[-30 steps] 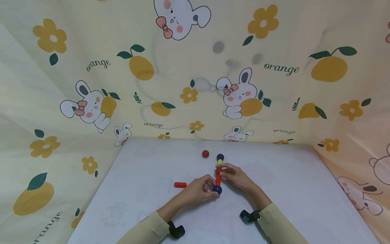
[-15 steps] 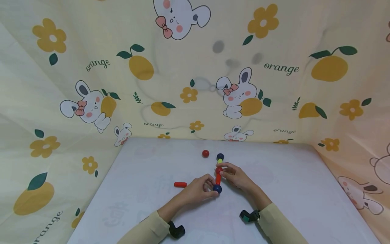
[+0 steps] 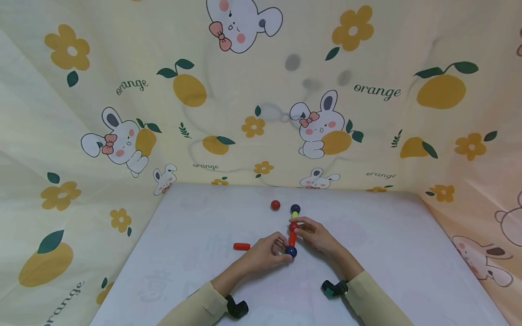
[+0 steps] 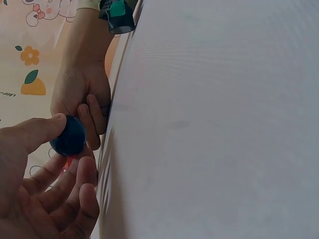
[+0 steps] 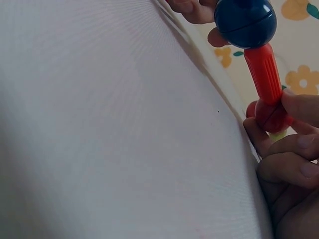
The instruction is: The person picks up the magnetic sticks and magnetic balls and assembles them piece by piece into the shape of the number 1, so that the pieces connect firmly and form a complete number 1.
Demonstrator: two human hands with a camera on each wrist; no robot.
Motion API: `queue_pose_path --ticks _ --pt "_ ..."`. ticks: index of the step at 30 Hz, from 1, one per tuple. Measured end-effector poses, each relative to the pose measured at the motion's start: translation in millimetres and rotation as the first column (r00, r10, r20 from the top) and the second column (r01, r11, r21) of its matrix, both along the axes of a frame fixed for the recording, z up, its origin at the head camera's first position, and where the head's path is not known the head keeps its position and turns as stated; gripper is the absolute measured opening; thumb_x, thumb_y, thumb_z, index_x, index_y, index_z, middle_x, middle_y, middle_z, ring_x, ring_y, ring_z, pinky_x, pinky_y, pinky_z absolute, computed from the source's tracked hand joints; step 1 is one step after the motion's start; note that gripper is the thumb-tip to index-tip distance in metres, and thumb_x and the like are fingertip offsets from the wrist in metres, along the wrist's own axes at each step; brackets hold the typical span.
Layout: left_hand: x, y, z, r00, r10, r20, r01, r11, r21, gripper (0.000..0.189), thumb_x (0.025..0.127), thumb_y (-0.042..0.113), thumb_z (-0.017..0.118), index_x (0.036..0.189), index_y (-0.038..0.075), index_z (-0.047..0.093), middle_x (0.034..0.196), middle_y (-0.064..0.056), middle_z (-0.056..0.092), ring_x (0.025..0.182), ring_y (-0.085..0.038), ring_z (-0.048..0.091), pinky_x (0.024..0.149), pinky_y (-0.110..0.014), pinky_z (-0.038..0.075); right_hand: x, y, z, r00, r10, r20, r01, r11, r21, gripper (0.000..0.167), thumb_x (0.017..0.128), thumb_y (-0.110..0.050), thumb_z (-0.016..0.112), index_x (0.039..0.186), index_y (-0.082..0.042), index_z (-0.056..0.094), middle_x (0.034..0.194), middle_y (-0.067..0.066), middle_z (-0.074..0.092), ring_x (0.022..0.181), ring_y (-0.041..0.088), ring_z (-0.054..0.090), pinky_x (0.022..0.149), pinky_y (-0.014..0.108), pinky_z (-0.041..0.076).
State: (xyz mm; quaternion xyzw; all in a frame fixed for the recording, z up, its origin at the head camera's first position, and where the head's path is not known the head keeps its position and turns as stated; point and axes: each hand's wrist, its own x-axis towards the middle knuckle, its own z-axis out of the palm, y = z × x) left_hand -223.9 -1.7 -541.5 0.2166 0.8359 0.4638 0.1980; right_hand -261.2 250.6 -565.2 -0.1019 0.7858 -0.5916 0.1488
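Observation:
A chain of balls and rods runs away from me in the head view. Its near end is a dark blue ball (image 3: 291, 252), joined by a ribbed red rod (image 5: 264, 74) to a red ball (image 3: 293, 227). Beyond that come a yellow-green rod (image 3: 295, 215) and another dark blue ball (image 3: 295, 208). My left hand (image 3: 265, 251) pinches the near blue ball (image 4: 70, 137) between thumb and fingers. With thumb and fingers my right hand (image 3: 318, 236) holds the middle red ball (image 5: 272, 117), which they partly cover.
On the white table (image 3: 195, 222) lies a loose red rod (image 3: 241, 246), left of the left hand. Farther back, a loose red ball (image 3: 275, 205) sits left of the chain. A patterned cloth (image 3: 244, 99) hangs behind and at both sides.
The near blue ball and the rest of the chain have shifted very slightly away from me. Both hands keep nearly the same pose; the loose rod and loose ball stay put.

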Motion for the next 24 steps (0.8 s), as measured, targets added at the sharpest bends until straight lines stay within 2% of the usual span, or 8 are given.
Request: queue_pose_path --ticks 7,15,20,24 --pt "-0.6 -1.5 -0.8 1.0 0.001 0.012 -0.001 1.0 0.008 0.034 0.094 0.036 0.086 0.117 0.029 0.063 0.109 0.01 0.076 0.086 -0.009 0.068 0.082 -0.027 0.056 0.5 0.1 0.4 1.0 0.008 0.011 -0.008 1.0 0.015 0.045 0.11 -0.028 0.064 0.153 -0.016 0.058 0.131 0.016 0.066 0.058 0.015 0.041 0.057 0.021 0.037" --pt "-2.9 -0.9 -3.5 1.0 0.009 0.01 -0.009 1.0 0.021 0.034 0.095 0.037 0.085 0.119 0.029 0.062 0.109 0.012 0.075 0.087 -0.008 0.068 0.083 -0.029 0.057 6.2 -0.2 8.9 0.998 -0.055 0.023 0.054 0.997 0.048 0.053 0.109 -0.029 0.066 0.159 -0.022 0.05 0.129 0.018 0.064 0.061 0.019 0.046 0.054 0.023 0.039" --pt "-3.0 1.5 -2.4 0.999 0.042 0.027 -0.042 0.999 0.016 0.034 0.095 0.035 0.085 0.119 0.028 0.063 0.108 0.011 0.074 0.089 -0.009 0.069 0.085 -0.031 0.059 9.6 0.7 10.6 0.997 -0.078 0.027 0.076 0.995 0.071 0.061 0.109 -0.03 0.066 0.163 -0.026 0.039 0.142 0.022 0.056 0.063 0.02 0.051 0.057 0.026 0.046" --pt "-4.2 3.7 -3.5 0.998 0.059 0.035 -0.06 0.998 0.014 0.035 0.095 0.034 0.085 0.12 0.026 0.062 0.109 0.008 0.075 0.091 -0.01 0.07 0.089 -0.034 0.06 11.4 4.1 9.2 0.995 -0.098 0.0 0.098 0.99 0.098 0.06 0.108 -0.028 0.067 0.159 -0.026 0.036 0.141 0.022 0.053 0.067 0.022 0.056 0.063 0.028 0.051"
